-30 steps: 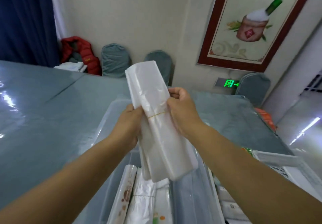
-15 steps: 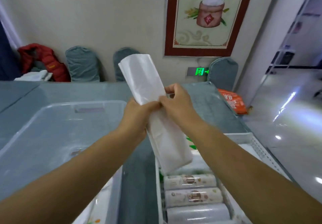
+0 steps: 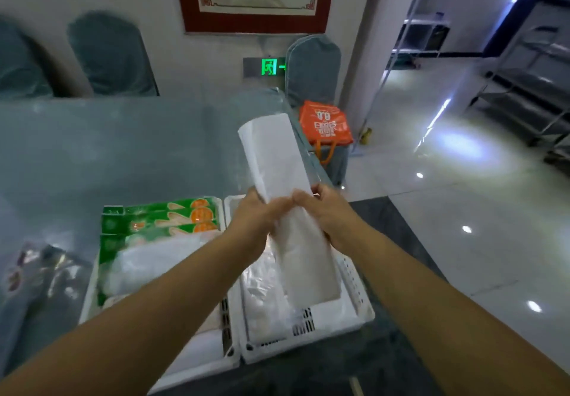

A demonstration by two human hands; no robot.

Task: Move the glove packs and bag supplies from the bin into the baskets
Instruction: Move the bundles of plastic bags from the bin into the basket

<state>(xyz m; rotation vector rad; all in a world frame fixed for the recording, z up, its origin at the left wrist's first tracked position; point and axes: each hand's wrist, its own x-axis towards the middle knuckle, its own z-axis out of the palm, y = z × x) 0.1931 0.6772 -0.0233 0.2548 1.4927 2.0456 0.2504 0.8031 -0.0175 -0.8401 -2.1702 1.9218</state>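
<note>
I hold a long, flat bundle of white plastic bags (image 3: 274, 161) in both hands, gripped around its middle. My left hand (image 3: 254, 215) is clamped on the bundle's left edge and my right hand (image 3: 327, 210) is clamped on its right edge, with the thumbs almost meeting across the front. The bundle is tilted, its far end leaning up and left over the table, its near end hanging down to the right.

The near end hangs over the right white basket (image 3: 348, 318), a slotted plastic crate near the right edge of the table. I cannot tell whether the bundle's lower end touches what lies inside. In that basket lies a heap of clear and white plastic bags (image 3: 262, 297), filling its left and near part.

Touching it on the left is a 2nd white basket (image 3: 197, 361). In its far part lie 3 green glove packs (image 3: 160, 218) with orange circles, stacked side by side. Nearer to me in the same basket is a soft white bundle of plastic (image 3: 148, 260), partly hidden by my left forearm.

Both baskets stand on a grey-blue table (image 3: 108, 149) with a glossy cover. At the far left edge of the view, something shiny and blurred lies on the table; I cannot make out what it is.

Beyond the table's far right corner, an orange bag (image 3: 325, 123) sits on a covered chair (image 3: 313, 62). A green exit sign (image 3: 269, 66) glows low on the wall, and a red-framed picture (image 3: 191, 10) hangs above it.
</note>
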